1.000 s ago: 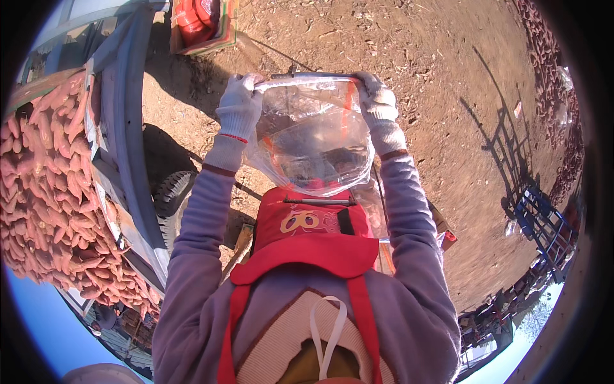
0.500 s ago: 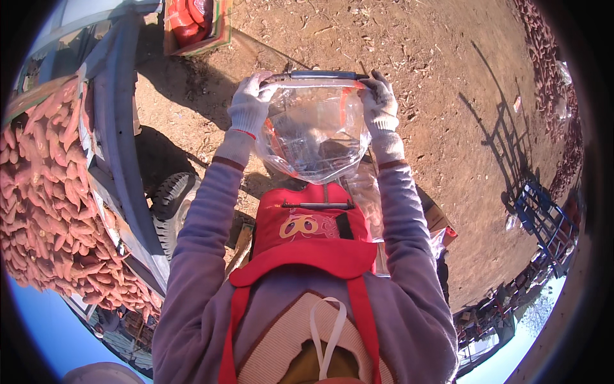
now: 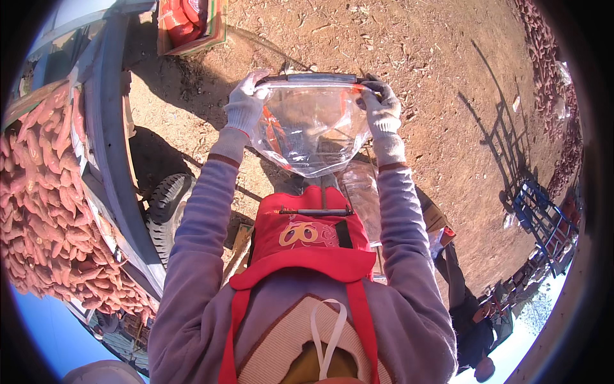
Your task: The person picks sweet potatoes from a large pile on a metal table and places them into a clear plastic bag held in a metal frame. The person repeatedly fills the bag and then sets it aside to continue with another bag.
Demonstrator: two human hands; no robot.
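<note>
A clear plastic bag with orange-red markings hangs spread between my gloved hands, below a dark metal bar. My left hand, in a whitish knit glove, is closed around the bag's top edge at the bar's left end. At the other end my right hand, its glove darkened at the fingers, grips the opposite corner of the bag. Whether the fingers also clasp the bar itself is hard to tell. Close to my body, a red apron with a cartoon print sits behind a second, thinner bar.
Sweet potatoes fill a truck bed at left, above a tyre. A carton of red bags stands at far left. More clear plastic lies near my right forearm. A blue hand truck is at right; a dark-clothed person is lower right.
The bag's mouth looks flatter and more stretched along the bar, and its bottom has risen slightly. My hands stay at the bar's ends. A dark-clothed person has come into sight at lower right.
</note>
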